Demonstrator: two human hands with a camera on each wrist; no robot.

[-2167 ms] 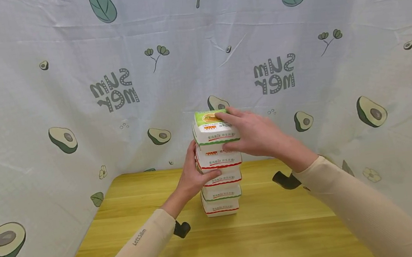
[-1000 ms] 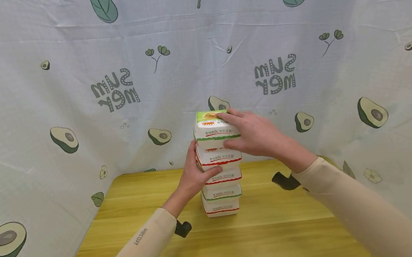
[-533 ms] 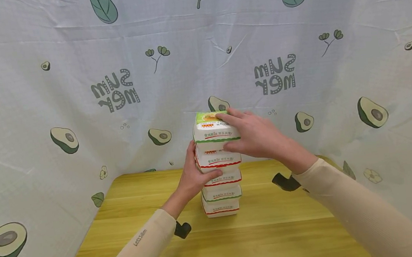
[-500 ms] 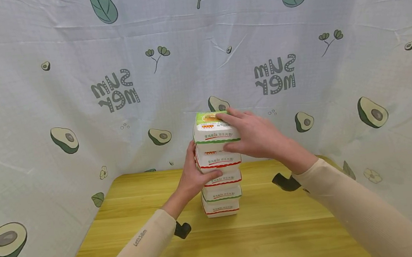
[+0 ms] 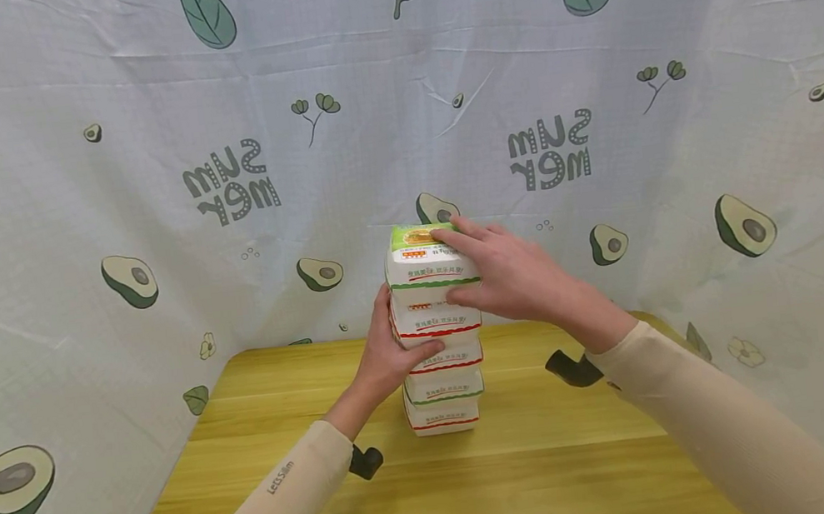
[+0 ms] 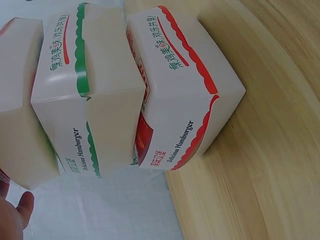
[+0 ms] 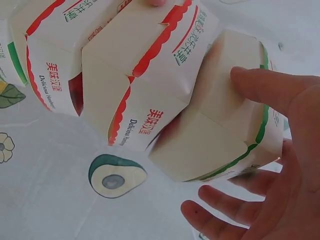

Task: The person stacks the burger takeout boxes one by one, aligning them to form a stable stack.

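Observation:
Several white paper burger boxes stand in one upright, slightly uneven stack in the middle of the head view. The top box [image 5: 432, 270] has a green wavy edge and a burger picture on its lid. My right hand [image 5: 515, 275] holds it from the right, index finger on the lid and thumb [image 7: 267, 85] against its front. Under it is a red-edged box [image 5: 437, 319]. My left hand [image 5: 383, 356] grips the stack from the left around this box, its thumb across the front and its other fingers partly hidden. The lowest box [image 6: 175, 100], red-edged, rests on the table.
The wooden table [image 5: 553, 451] spreads around the stack. Behind it hangs a white cloth [image 5: 372, 161] printed with avocados and leaves. A black piece [image 5: 573, 367] shows by the right wrist and another black piece [image 5: 366, 461] by the left.
The top box has shifted slightly left and its front now sits a little lower than one second ago. Both hands keep nearly the same places on the stack.

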